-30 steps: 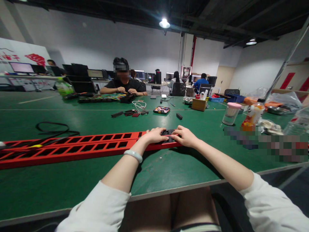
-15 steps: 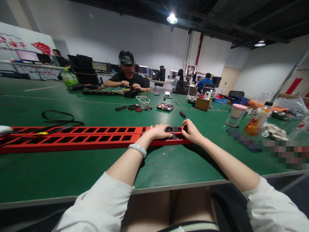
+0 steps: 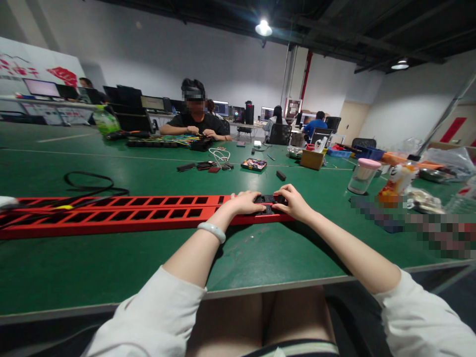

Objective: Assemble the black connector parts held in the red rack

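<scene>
Both arms reach straight out over the green counter [image 3: 111, 267]. The left hand [image 3: 243, 202] lies palm down on the right end of the long red frame [image 3: 122, 214]. Its fingers are curled and press on the small black part [image 3: 268, 203] that sits in the frame's end. A pale bracelet [image 3: 211, 231] rings the left wrist. The right hand [image 3: 293, 202] comes in from the other side, knuckles up, with its fingers bent over the same black part. The two hands are close together, with the black part between them. Each hand's grip is narrow and pressing on the black part; I cannot tell if the fingers wrap around it.

The red frame is long and flat, with rows of holes. It lies on the counter and runs far off to the left.

Past the hands, a small black block [image 3: 281, 175] lies alone on the counter. To the right stands a clear jar with a pink lid [image 3: 362, 176]. A black cable [image 3: 92, 184] loops on the counter at the left, behind the frame.

Across the counter another person [image 3: 195, 119] sits with both hands on a bunch of colored wires [image 3: 174, 140].
</scene>
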`<state>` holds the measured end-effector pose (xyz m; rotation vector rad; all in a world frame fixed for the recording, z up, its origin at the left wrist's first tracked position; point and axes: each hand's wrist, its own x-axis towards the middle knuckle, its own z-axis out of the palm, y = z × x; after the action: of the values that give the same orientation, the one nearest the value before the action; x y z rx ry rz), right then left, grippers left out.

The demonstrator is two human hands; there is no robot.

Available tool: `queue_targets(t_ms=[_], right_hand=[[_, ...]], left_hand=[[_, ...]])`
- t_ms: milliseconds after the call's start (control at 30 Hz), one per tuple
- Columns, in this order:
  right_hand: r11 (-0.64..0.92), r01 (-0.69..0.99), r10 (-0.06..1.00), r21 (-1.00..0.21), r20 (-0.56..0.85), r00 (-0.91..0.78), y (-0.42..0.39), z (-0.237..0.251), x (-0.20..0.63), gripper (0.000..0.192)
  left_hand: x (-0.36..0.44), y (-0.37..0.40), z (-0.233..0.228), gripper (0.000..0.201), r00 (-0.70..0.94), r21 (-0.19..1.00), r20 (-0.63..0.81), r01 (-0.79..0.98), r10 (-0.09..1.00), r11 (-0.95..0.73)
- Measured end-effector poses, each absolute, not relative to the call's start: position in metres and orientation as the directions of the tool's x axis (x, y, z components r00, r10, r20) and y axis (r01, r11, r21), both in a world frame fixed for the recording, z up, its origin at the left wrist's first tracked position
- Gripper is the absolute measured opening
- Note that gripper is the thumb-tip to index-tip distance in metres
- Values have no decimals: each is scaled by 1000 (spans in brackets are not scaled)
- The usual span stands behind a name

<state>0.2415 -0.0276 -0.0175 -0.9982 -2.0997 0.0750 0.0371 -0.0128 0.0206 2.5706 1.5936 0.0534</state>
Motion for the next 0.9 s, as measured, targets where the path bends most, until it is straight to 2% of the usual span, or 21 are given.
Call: queue_targets(t_ms=[200,400,633,900], right_hand=[[720,597,671,-355,577,-466,-32,-13,243,48],[770,553,620,-320,579,-529,-32,-14,242,25],[798,530,589,-287,555,-587,-40,-9,240,24],[751,582,647,-311,520,-558,-41,-5,237,37]], left_hand=[[39,-16,25,65,445,115,-64,892,893,-437],[39,-18,28,68,435,124,-76,897,897,-424],[45,-17,25,53,368,162,-59,921,928,-355],[47,-19,9,79,365,113,115,919,924,-378]])
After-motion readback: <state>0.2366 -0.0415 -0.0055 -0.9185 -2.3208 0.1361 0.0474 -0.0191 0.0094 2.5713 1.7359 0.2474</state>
